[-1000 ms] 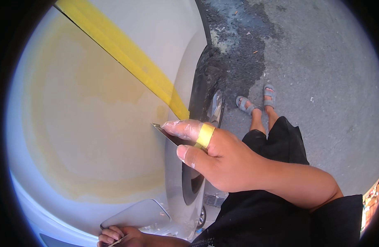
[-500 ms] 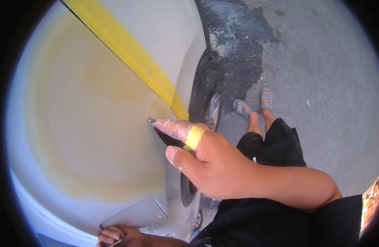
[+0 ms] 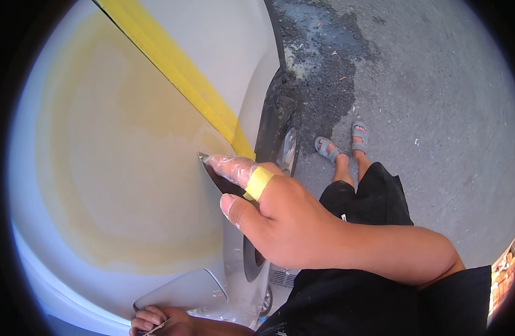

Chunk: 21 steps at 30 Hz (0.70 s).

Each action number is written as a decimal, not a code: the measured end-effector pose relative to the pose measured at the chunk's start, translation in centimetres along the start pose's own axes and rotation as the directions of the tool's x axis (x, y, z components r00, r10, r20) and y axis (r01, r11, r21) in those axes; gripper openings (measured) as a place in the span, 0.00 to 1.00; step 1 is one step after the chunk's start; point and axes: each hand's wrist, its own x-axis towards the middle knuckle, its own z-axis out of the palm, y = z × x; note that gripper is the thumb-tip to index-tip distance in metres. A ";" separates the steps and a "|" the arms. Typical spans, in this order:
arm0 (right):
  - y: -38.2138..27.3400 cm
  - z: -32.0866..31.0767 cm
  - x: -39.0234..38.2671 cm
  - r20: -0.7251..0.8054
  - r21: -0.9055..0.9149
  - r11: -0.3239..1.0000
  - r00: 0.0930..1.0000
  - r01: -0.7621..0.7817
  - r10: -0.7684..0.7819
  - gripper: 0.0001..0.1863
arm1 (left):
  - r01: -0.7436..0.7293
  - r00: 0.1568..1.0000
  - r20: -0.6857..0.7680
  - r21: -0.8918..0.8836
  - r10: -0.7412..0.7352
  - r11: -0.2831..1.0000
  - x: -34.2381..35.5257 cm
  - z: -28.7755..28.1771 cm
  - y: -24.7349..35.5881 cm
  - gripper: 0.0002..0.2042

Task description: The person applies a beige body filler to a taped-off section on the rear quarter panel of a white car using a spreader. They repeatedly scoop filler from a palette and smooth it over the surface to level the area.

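Note:
My right hand (image 3: 268, 218) grips a thin metal scraper (image 3: 212, 173), its tip at or just above a pale car panel (image 3: 128, 168) with yellowish sanded patches, left of where a yellow tape strip (image 3: 196, 95) ends. Clear plastic and yellow tape wrap the forefinger of that hand. At the bottom left, my left hand (image 3: 159, 319) is closed around a thin, flat object, partly cut off, beside a rounded rectangular flap (image 3: 179, 288) on the bodywork.
A dark trim and wheel area (image 3: 274, 117) borders the panel on the right. Beyond lies grey pavement (image 3: 436, 101) with a dark wet patch. My sandalled feet (image 3: 341, 145) stand on it, and a drain grate (image 3: 285, 277) shows low beside the car.
My right hand and scraper have moved left and slightly up along the panel. My left hand shifts only slightly, still holding the flat object.

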 end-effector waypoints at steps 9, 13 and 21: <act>-0.4 -1.6 1.8 0.012 0.185 0.978 0.995 -0.097 0.096 0.25 | 0.012 1.000 0.001 0.006 -0.012 1.000 -0.2 -0.1 0.2 0.11; -0.5 -0.4 0.8 -0.012 0.074 0.997 0.999 -0.036 0.037 0.25 | -0.020 1.000 -0.018 0.017 0.021 1.000 -0.3 0.3 0.1 0.12; 0.1 -2.6 1.6 0.048 0.284 0.954 0.995 -0.098 0.087 0.26 | 0.015 1.000 -0.016 0.022 -0.014 1.000 -0.2 -0.2 0.1 0.12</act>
